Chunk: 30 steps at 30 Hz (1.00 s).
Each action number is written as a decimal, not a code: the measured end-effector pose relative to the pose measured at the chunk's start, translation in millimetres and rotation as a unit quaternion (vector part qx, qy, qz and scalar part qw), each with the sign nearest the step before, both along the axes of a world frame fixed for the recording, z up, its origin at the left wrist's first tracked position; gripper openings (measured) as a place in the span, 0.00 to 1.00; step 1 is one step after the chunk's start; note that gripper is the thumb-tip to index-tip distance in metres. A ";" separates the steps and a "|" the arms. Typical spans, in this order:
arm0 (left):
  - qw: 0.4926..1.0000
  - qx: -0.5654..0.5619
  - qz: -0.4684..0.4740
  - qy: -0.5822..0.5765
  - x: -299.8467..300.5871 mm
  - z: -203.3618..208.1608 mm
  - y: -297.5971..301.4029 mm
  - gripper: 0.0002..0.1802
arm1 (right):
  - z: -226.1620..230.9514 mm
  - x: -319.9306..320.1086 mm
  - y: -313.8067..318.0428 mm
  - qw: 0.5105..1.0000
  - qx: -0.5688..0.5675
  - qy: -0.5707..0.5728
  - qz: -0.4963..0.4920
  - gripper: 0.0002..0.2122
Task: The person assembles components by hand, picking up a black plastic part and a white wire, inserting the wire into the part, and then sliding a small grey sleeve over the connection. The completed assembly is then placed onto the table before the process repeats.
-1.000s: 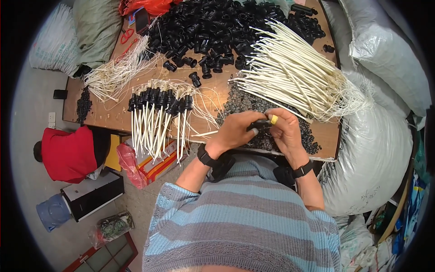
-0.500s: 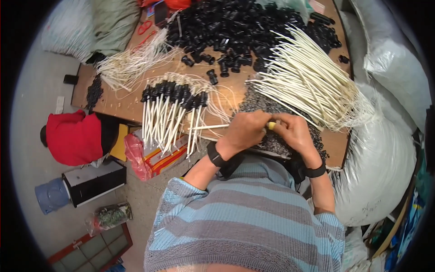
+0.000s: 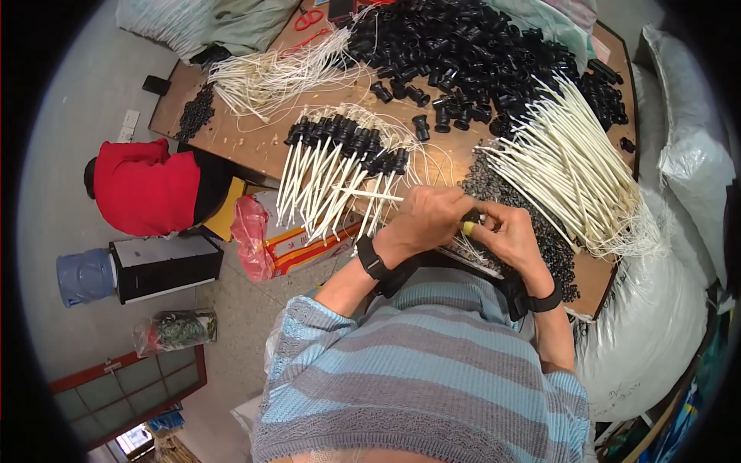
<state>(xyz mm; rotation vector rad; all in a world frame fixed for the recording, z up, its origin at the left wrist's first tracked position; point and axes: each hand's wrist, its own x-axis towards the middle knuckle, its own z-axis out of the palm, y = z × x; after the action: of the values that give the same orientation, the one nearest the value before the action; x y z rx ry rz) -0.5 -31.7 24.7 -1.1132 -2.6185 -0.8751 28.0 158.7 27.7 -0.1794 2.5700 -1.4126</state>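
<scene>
- White tube (image 3: 369,194) poking out of the left hand (image 3: 428,217) now reaches further across the row of black-topped sticks (image 3: 343,139) than half a second ago; that hand's grip is closed, hiding its other end.
- Black part (image 3: 475,218) shows again between the hands, right hand's (image 3: 511,235) grip curled narrow around it, by the front of the counter (image 3: 258,150).
- Clear bag (image 3: 147,338) has green stuff (image 3: 185,330) inside; can't tell what fills the white sack (image 3: 648,339).

A small assembly workshop, it seems — the brown worktable (image 3: 247,150) carries heaped black plastic sockets (image 3: 471,46), bundled white-sleeved wires (image 3: 575,166) and scattered tiny dark parts (image 3: 556,251) — with bulging white sacks (image 3: 644,332) crowded alongside.
</scene>
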 end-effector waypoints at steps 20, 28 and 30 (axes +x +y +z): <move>0.999 -0.037 -0.028 0.005 17.4 -23.3 -6.7 0.07 | -24.9 -0.2 -11.2 0.988 -0.094 -0.122 0.020 0.11; 0.957 0.158 0.105 -0.219 36.9 -21.9 -31.2 0.19 | 3.9 39.3 -25.1 0.989 0.051 0.137 -0.028 0.13; 0.896 0.203 0.093 -0.383 51.5 -28.3 -25.8 0.19 | -12.8 45.2 -19.8 0.991 -0.061 -0.113 -0.021 0.15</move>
<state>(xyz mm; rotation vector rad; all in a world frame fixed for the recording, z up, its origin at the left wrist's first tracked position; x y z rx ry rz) 51.0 -57.5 -3.6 -0.4336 -2.7777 -2.0203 73.2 138.9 14.9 0.0181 2.3200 -1.5103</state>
